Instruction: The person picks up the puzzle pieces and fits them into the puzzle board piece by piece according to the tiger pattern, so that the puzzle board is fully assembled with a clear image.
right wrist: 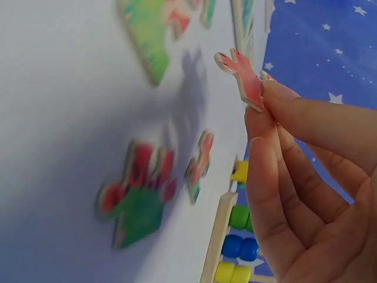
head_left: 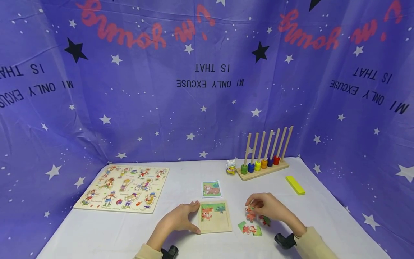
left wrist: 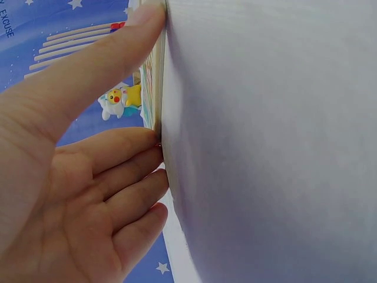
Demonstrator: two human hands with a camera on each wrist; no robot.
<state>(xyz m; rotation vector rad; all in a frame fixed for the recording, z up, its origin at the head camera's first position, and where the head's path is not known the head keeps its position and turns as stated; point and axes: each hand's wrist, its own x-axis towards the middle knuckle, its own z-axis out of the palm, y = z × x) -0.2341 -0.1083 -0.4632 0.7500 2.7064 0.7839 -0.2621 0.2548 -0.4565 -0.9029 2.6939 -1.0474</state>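
Observation:
A square wooden puzzle tray (head_left: 217,225) lies on the white table, with several picture pieces fitted along its top and left. My left hand (head_left: 181,217) rests against the tray's left side, thumb near the front corner, its fairly straight fingers touching the edge in the left wrist view. Right of the tray, my right hand (head_left: 268,206) pinches a reddish-orange puzzle piece (right wrist: 244,79) between thumb and fingertips, raised above the table. Loose puzzle pieces (head_left: 248,228) lie below that hand; a green and red piece (right wrist: 141,203) is partly hidden by it in the head view.
Behind the tray lies a small picture card (head_left: 211,189). A peg board of sports figures (head_left: 123,189) is at left. A bead rack (head_left: 265,170), a small toy figure (head_left: 231,167) and a yellow block (head_left: 295,185) stand at back right, before a purple star-patterned curtain (head_left: 207,118).

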